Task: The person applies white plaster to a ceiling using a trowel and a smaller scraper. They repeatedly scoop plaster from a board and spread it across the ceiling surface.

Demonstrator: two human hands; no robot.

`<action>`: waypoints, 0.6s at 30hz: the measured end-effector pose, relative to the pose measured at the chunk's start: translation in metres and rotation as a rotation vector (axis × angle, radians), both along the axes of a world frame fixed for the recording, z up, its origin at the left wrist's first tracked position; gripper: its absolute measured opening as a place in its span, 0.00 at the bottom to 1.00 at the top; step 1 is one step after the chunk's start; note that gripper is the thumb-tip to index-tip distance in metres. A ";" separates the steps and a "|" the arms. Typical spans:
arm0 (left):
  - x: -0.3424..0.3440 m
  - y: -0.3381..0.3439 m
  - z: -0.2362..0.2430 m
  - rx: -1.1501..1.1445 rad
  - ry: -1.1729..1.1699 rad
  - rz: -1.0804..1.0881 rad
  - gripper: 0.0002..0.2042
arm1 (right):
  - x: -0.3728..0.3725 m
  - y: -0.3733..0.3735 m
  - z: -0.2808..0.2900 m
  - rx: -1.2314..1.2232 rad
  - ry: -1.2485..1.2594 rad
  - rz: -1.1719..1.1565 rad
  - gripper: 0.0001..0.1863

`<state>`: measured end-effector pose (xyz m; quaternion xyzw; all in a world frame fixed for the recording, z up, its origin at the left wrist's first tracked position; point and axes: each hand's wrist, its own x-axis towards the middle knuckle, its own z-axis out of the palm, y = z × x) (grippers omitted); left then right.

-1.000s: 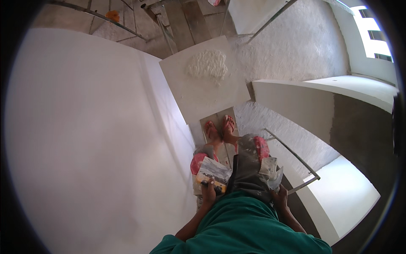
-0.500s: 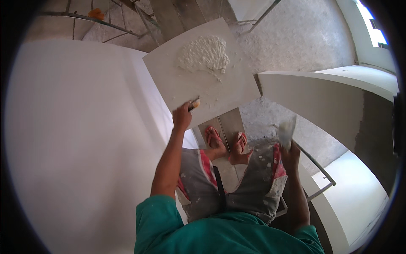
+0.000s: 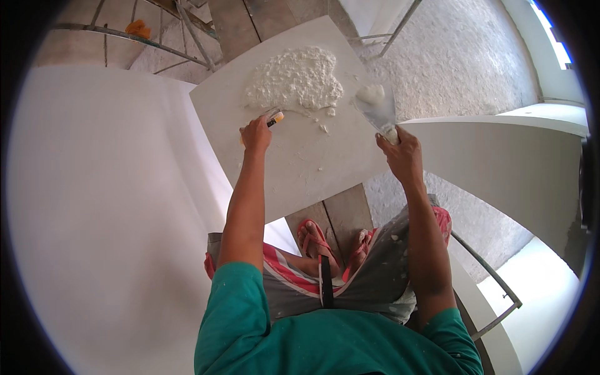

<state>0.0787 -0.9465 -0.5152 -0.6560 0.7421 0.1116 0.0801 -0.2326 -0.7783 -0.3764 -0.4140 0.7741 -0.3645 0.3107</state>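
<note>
A pale board (image 3: 294, 169) lies in front of me with a lumpy heap of white plaster (image 3: 294, 78) on its far half. My left hand (image 3: 255, 134) is closed round the handle of a scraper (image 3: 273, 118), yellow and black, just at the near edge of the heap. At the board's right edge my right hand (image 3: 403, 153) grips a wide putty knife (image 3: 380, 114). A dab of white plaster sits on its blade, near the far end. Small crumbs of plaster are scattered over the board between the two tools.
Wooden planks (image 3: 350, 209) lie under my feet in red flip-flops. A smooth white wall (image 3: 112, 206) rises on the left, a curved white ledge (image 3: 494, 150) on the right. Metal scaffold bars (image 3: 150, 44) cross at the far left; a metal frame (image 3: 487, 269) stands at the right.
I have leaned forward over the board. My right hand has come up from beside my knee to the board's right edge with the putty knife. My left hand has moved up toward the heap.
</note>
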 end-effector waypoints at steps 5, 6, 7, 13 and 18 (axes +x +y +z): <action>-0.039 0.028 0.003 0.083 0.052 -0.162 0.17 | 0.001 -0.017 0.002 -0.002 -0.062 -0.033 0.14; -0.044 0.022 0.006 0.067 0.057 -0.131 0.16 | 0.002 -0.018 -0.001 -0.019 -0.067 -0.043 0.14; -0.049 0.014 0.010 0.053 0.063 -0.102 0.16 | 0.003 -0.018 -0.002 -0.034 -0.072 -0.054 0.13; -0.074 0.030 -0.021 -0.006 0.050 -0.093 0.12 | 0.003 -0.019 -0.003 -0.066 -0.030 -0.053 0.14; -0.075 0.053 -0.008 0.159 0.089 -0.216 0.14 | -0.014 -0.017 -0.022 -0.052 0.047 -0.048 0.12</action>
